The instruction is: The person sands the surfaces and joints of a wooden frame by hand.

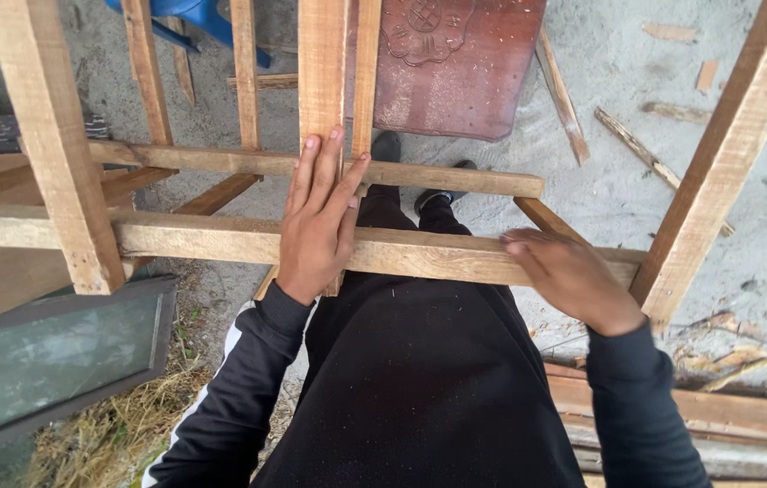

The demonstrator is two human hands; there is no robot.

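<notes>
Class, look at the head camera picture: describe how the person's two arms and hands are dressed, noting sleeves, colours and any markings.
Both arms are covered to the wrist by long black sleeves. The left black sleeve carries a white stripe along its outer edge; the right black sleeve shows no stripe from this angle. The left hand and right hand are bare: no gloves, and no rings or watch are visible. The sleeves match the black top, which is speckled with pale dust.

An outdoor carpentry yard is showing here, rough and informal; a bare wooden frame (248, 239) of unpainted rails is standing over a sandy concrete floor (763, 262); offcut sticks (645, 155) and splinters are lying scattered on that floor; a carved reddish-brown panel (456, 63) is lying flat; stacked planks (727, 420) are sitting at the lower right edge; dry straw (121, 425) is spreading beside a framed glass pane (40, 361).
</notes>
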